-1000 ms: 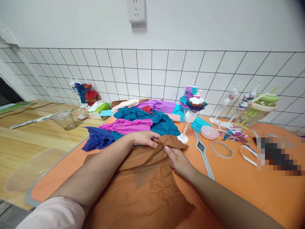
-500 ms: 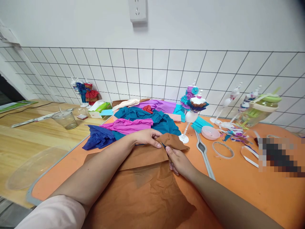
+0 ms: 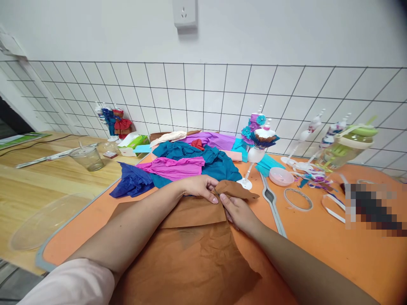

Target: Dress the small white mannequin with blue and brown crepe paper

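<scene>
A large sheet of brown crepe paper (image 3: pixel 190 262) spreads toward me, with a folded band across its far part. My left hand (image 3: pixel 201 188) pinches the far edge of this band between thumb and fingers. Close beside it on the right, my right hand (image 3: pixel 237 210) is closed at the paper's edge around what look like small scissors. Only a thin dark blade tip (image 3: pixel 216 192) shows between the hands; the handles are hidden. A loose brown flap (image 3: pixel 237 189) stands up beyond the right fingers.
Teal crepe paper (image 3: pixel 222 165), pink crepe paper (image 3: pixel 173 167) and dark blue crepe paper (image 3: pixel 132 181) lie beyond my hands. A decorated white goblet (image 3: pixel 255 154) stands behind the right hand. Rightward are a pink dish (image 3: pixel 281 176), a tape roll (image 3: pixel 298 199) and a green-lidded bottle (image 3: pixel 346 148).
The right hand has edged left, closer to my left thumb, and less of the dark blade shows. The brown flap has shifted slightly right and lower.
</scene>
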A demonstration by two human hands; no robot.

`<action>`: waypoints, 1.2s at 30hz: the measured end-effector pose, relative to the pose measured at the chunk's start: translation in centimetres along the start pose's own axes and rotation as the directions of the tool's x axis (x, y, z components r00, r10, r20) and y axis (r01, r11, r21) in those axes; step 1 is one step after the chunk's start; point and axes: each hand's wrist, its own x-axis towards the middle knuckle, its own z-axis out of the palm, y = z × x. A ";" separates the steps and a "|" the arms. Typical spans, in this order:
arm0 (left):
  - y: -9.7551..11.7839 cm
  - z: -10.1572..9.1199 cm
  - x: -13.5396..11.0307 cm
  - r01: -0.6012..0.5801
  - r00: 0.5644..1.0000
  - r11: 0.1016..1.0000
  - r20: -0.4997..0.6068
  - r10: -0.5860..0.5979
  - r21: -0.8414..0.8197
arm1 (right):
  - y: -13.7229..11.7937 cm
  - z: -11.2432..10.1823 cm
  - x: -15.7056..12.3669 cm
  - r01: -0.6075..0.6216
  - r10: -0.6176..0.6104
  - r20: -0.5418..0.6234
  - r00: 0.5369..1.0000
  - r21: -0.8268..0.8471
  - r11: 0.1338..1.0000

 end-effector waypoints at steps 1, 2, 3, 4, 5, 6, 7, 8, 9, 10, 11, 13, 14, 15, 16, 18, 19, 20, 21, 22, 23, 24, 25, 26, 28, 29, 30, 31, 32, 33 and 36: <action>0.0 0.0 0.0 0.001 1.000 1.000 0.008 -0.001 -0.006 | -0.1 0.0 0.1 0.010 -0.010 0.003 1.000 0.002 1.000; 0.0 0.0 0.0 0.005 1.000 1.000 0.016 -0.004 -0.008 | -0.1 -0.1 0.1 0.022 -0.022 0.005 1.000 0.005 1.000; 0.0 0.0 -0.1 0.007 1.000 1.000 0.022 -0.007 -0.009 | -0.1 -0.2 0.2 0.035 -0.035 0.007 0.999 0.010 0.999; 0.0 0.0 -0.1 0.009 1.000 1.000 0.026 -0.008 -0.010 | -0.1 -0.2 0.2 0.045 -0.045 0.011 0.999 0.014 0.999; 0.0 0.0 -0.1 0.009 1.000 1.000 0.028 -0.008 -0.010 | -0.1 -0.3 0.3 0.051 -0.052 0.013 0.999 0.017 0.999; 0.0 0.1 -0.1 0.007 1.000 1.000 0.029 -0.007 -0.012 | -0.1 -0.3 0.3 0.052 -0.052 0.013 0.999 0.018 0.999; 0.0 0.1 -0.1 0.005 1.000 1.000 0.030 -0.005 -0.015 | -0.1 -0.3 0.3 0.048 -0.048 0.010 0.999 0.016 0.999; 0.0 0.1 -0.1 0.004 1.000 1.000 0.031 -0.003 -0.019 | -0.1 -0.3 0.3 0.044 -0.044 0.005 0.999 0.014 0.999; 0.1 0.1 -0.1 0.003 0.999 1.000 0.033 -0.002 -0.023 | -0.1 -0.3 0.3 0.045 -0.045 0.001 0.999 0.013 0.999; 0.1 0.1 -0.1 0.004 0.999 1.000 0.036 -0.003 -0.026 | -0.1 -0.3 0.3 0.053 -0.053 -0.002 0.999 0.016 0.998; 0.1 0.2 -0.1 0.005 0.999 1.000 0.038 -0.004 -0.029 | 0.0 -0.3 0.3 0.071 -0.070 -0.005 0.997 0.023 0.997; 0.2 0.2 -0.2 0.006 0.999 1.000 0.038 -0.005 -0.028 | 0.0 -0.2 0.3 0.114 -0.113 -0.007 0.994 0.048 0.992; 0.2 0.2 -0.2 0.010 0.999 1.000 0.037 -0.009 -0.026 | 0.1 -0.1 0.3 0.123 -0.123 -0.006 0.992 0.058 0.991; 0.2 0.2 -0.1 0.017 0.999 1.000 0.035 -0.016 -0.022 | 0.1 -0.1 0.3 0.116 -0.116 -0.005 0.993 0.063 0.991; 0.1 0.2 -0.1 0.024 0.999 1.000 0.033 -0.023 -0.019 | 0.1 -0.1 0.3 0.094 -0.094 -0.005 0.996 0.062 0.994; 0.0 0.2 0.0 0.034 0.999 0.999 0.034 -0.033 -0.013 | 0.0 -0.1 0.3 0.036 -0.036 -0.008 0.999 0.054 0.998; -0.1 0.2 0.0 0.035 0.999 0.999 0.036 -0.034 -0.012 | 0.0 -0.1 0.2 0.013 -0.013 -0.011 1.000 0.050 0.999; -0.1 0.1 -0.1 0.032 0.999 0.999 0.034 -0.032 -0.009 | 0.0 -0.1 0.2 -0.002 0.003 -0.015 1.000 0.048 0.999; 0.0 -0.1 -0.2 0.032 0.999 0.999 0.029 -0.032 0.004 | -0.1 -0.2 0.0 -0.013 0.014 -0.019 1.000 0.046 0.999; 0.1 -0.3 -0.4 0.038 0.999 0.999 0.021 -0.038 0.035 | -0.1 -0.3 -0.2 -0.023 0.024 -0.021 0.999 0.045 0.999; 0.3 -0.6 -0.7 0.054 0.998 0.995 0.009 -0.055 0.090 | -0.2 -0.6 -0.5 -0.035 0.036 -0.022 0.999 0.043 0.998; 0.6 -0.9 -1.1 0.085 0.996 0.982 -0.006 -0.085 0.169 | -0.3 -0.9 -0.9 -0.058 0.059 -0.011 0.998 0.035 0.998; 0.9 -1.3 -1.5 0.127 0.992 0.955 -0.021 -0.126 0.268 | -0.5 -1.3 -1.5 -0.083 0.082 0.011 0.997 0.017 0.996; 1.2 -1.6 -1.9 0.176 0.984 0.911 -0.038 -0.175 0.373 | -0.7 -1.9 -2.1 -0.096 0.096 0.049 0.994 -0.008 0.995; 1.8 -2.1 -2.6 0.262 0.963 0.776 -0.098 -0.252 0.574 | -1.2 -3.2 -3.4 -0.064 0.080 0.201 0.976 -0.085 0.994; 2.0 -2.1 -2.8 0.289 0.954 0.689 -0.139 -0.267 0.665 | -1.4 -3.9 -4.0 -0.021 0.055 0.311 0.949 -0.114 0.993; 2.3 -2.0 -2.9 0.305 0.949 0.598 -0.181 -0.260 0.741 | -1.5 -4.5 -4.5 0.013 0.044 0.414 0.909 -0.134 0.991; 2.6 -1.7 -3.0 0.311 0.947 0.512 -0.216 -0.237 0.801 | -1.6 -5.1 -4.8 0.021 0.052 0.468 0.882 -0.149 0.989; 2.9 -1.3 -3.0 0.307 0.949 0.439 -0.239 -0.205 0.845 | -1.5 -5.5 -5.0 0.015 0.062 0.436 0.898 -0.173 0.985; 3.3 -0.8 -2.9 0.293 0.955 0.377 -0.248 -0.164 0.879 | -1.3 -5.8 -5.0 0.035 0.035 0.303 0.953 -0.221 0.975; 5.5 0.6 -3.2 0.189 0.981 0.150 -0.193 0.016 0.970 | -0.1 -6.3 -4.2 0.144 -0.226 -0.084 0.971 -0.548 0.824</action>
